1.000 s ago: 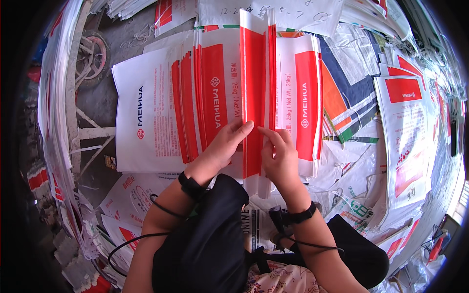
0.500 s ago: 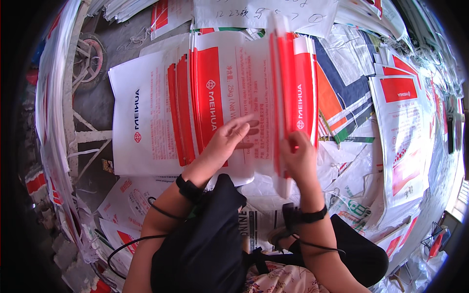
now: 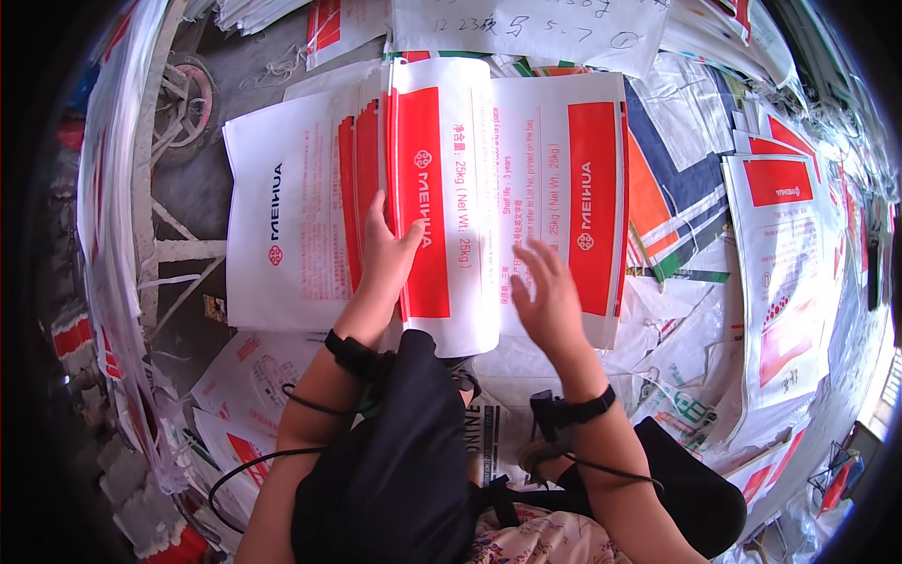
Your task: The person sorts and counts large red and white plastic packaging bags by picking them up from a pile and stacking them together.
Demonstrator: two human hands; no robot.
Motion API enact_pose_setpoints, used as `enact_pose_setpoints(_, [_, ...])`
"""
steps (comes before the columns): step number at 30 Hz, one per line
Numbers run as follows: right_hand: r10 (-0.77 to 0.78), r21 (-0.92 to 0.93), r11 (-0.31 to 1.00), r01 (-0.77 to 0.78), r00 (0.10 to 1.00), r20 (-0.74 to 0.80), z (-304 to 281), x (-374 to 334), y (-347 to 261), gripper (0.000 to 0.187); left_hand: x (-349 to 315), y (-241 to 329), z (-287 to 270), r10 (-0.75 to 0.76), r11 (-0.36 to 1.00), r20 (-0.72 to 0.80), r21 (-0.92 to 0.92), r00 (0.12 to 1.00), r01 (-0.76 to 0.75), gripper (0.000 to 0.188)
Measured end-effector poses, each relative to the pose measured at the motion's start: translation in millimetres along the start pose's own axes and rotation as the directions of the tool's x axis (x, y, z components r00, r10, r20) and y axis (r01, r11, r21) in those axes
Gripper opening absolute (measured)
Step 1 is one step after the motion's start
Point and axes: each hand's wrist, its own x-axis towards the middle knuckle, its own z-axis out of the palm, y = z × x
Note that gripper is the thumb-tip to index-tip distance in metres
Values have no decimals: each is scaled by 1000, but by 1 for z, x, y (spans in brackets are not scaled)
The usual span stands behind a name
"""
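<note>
In front of me lies a flat stack of white sacks with red panels. The upper sack [image 3: 474,113] bulges up in a curve along the middle of the stack. My left hand [image 3: 390,249] is at this sack's left edge, its thumb over the red panel and its fingers on the outer side, closed on the edge. To the right, my right hand [image 3: 547,296] hovers over a flat sack [image 3: 595,141] with a red panel, fingers spread and holding nothing. More sacks [image 3: 291,216] fan out in overlapping layers on the left.
A white sheet with handwriting [image 3: 536,28] lies beyond the stack. Other printed sacks [image 3: 780,273] are piled at the right. On the left are a metal frame [image 3: 193,251] and a wheel [image 3: 193,103]. A dark blue and orange sack [image 3: 676,169] lies right of the stack.
My right hand has let go of the folded sack, which now lies flat at the right, and has opened. My left hand has moved left onto the upper sack's edge, which now curves up.
</note>
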Motion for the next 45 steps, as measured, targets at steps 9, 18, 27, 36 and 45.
enact_pose_setpoints(9, [38,293,956,-28,999,-29,16,-1,-36,51,-20,46,-3,-32,704,519,-595,854,388,49])
enact_pose_setpoints(18, [-26,181,983,39,997,-71,-2,7,-44,45,-30,74,4,44,652,692,-566,720,504,53])
enact_pose_setpoints(27, [-63,187,979,78,994,-87,3,4,-40,42,-33,77,2,72,730,681,-534,728,427,49])
enact_pose_setpoints(36, [269,487,843,-231,963,-9,3,5,-30,23,-34,61,5,64,729,652,-548,755,411,39])
enact_pose_setpoints(45, [368,608,693,-387,915,164,10,7,-29,24,-35,50,8,67,711,639,-570,766,412,27])
